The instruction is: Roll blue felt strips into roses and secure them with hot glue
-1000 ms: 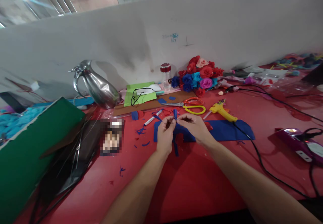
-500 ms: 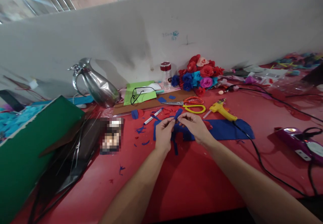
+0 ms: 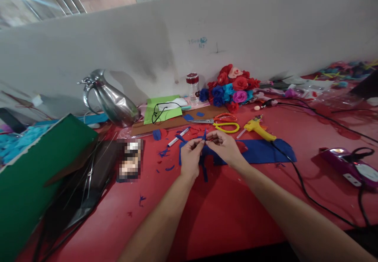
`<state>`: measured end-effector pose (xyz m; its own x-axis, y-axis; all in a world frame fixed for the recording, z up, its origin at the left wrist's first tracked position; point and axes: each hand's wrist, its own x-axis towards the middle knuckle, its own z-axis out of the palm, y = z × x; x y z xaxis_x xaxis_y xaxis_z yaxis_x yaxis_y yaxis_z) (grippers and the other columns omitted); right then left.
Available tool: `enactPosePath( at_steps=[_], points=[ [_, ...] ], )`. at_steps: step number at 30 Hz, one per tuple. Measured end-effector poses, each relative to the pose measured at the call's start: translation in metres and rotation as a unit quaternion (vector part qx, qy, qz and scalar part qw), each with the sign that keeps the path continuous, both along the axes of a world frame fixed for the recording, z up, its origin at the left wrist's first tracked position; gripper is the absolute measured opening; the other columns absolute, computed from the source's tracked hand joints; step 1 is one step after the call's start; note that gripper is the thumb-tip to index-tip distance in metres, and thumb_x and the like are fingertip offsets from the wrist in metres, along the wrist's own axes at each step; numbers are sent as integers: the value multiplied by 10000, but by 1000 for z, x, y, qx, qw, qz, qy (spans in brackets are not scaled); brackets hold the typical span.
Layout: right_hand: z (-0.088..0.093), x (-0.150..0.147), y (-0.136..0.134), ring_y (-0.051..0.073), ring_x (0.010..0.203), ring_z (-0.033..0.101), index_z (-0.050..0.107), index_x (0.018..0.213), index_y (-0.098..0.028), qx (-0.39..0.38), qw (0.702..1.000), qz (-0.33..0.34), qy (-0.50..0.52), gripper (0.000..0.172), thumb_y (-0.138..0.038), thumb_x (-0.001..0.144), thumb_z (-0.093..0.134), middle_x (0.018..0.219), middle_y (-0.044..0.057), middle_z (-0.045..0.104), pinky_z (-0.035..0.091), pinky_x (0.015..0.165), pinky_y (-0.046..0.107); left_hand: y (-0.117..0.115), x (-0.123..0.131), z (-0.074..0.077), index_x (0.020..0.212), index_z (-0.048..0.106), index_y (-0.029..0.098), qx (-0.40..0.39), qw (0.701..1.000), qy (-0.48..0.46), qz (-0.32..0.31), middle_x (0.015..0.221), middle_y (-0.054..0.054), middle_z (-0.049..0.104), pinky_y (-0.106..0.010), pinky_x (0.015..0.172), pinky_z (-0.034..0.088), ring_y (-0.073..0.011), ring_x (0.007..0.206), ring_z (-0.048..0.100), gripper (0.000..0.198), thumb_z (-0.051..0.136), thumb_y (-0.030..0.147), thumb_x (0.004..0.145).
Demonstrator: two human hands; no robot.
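Observation:
Fingertips of my left hand [image 3: 190,157] and my right hand [image 3: 223,147] meet over the table, both pinching a small blue strip [image 3: 204,134] that looks like crepe paper or cloth. Its lower part is hidden by my fingers. Beneath my hands lies a long flat blue sheet [image 3: 265,151], with a narrow blue piece [image 3: 205,173] sticking out toward me. A red scrap [image 3: 241,147] rests on the sheet beside my right hand. To the left of my left hand are blue cuttings [image 3: 163,152] and a white marker [image 3: 178,137].
Beyond my hands lie scissors [image 3: 226,126] with red and yellow handles. A yellow glue gun [image 3: 258,130] trails a black cord on the right, near a purple power strip [image 3: 351,165]. Behind stand a steel jug [image 3: 115,102], a glass jar [image 3: 193,88] and handmade flowers [image 3: 233,86].
The blue strip's upper end, earlier leaning right and wider, now looks narrower and more upright between my fingers. My right hand has shifted slightly left; the whole view has moved a little.

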<state>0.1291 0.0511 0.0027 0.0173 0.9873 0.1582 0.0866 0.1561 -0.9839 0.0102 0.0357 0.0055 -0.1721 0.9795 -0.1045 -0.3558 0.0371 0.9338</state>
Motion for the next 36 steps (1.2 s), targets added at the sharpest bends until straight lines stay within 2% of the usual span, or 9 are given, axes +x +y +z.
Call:
enactPosePath(
  at_steps=[8, 12, 16, 20, 25, 30, 36],
  points=[
    [-4, -1, 1, 165, 687, 651, 691, 803, -192, 0, 1000, 7, -11, 186, -278, 648, 635, 788, 30, 727, 527, 681, 302, 0, 0, 1, 681, 721, 132, -10, 1000, 3, -4, 565, 16, 594, -210, 474, 259, -44, 465, 350, 208, 754, 312, 581],
    [-7, -1, 1, 183, 711, 670, 714, 828, -190, 15, 1000, 3, -25, 203, -290, 675, 626, 813, 47, 740, 535, 707, 321, -1, 0, 4, 635, 696, 137, -4, 1000, 0, 0, 513, 36, 541, -208, 470, 253, -42, 454, 332, 197, 753, 319, 588],
    [-5, 2, -2, 185, 738, 667, 741, 840, -207, 94, 991, -3, -97, 205, -254, 736, 571, 811, 46, 731, 531, 699, 312, -2, 0, 7, 574, 652, 141, -2, 1000, -1, -3, 481, 49, 494, -206, 463, 253, -40, 444, 325, 222, 760, 335, 584],
    [0, 3, -5, 176, 739, 647, 758, 867, -239, 179, 965, -7, -192, 252, -187, 789, 524, 796, 38, 710, 522, 676, 293, -1, -1, 6, 554, 623, 143, -1, 1000, -7, -2, 467, 59, 463, -202, 460, 249, -38, 442, 324, 218, 748, 320, 583],
    [1, 5, -6, 176, 765, 640, 761, 901, -250, 249, 937, -15, -244, 273, -175, 829, 509, 817, 45, 687, 528, 716, 293, 0, -1, 4, 592, 619, 145, -11, 1000, -22, -6, 483, 67, 453, -199, 458, 248, -35, 443, 315, 239, 764, 334, 568],
    [1, 7, -6, 177, 762, 635, 754, 921, -246, 248, 935, -14, -252, 256, -184, 834, 521, 828, 48, 686, 527, 724, 302, 0, -1, 2, 627, 641, 143, -17, 999, -25, -11, 511, 58, 496, -200, 469, 248, -32, 449, 327, 214, 771, 293, 548],
    [3, 6, -6, 207, 785, 637, 757, 874, -248, 198, 950, -21, -240, 229, -239, 810, 538, 849, 57, 694, 525, 756, 343, -1, 0, 1, 644, 654, 140, -24, 999, -13, -18, 544, 43, 538, -210, 472, 237, -37, 459, 311, 200, 734, 301, 556]
  ],
)
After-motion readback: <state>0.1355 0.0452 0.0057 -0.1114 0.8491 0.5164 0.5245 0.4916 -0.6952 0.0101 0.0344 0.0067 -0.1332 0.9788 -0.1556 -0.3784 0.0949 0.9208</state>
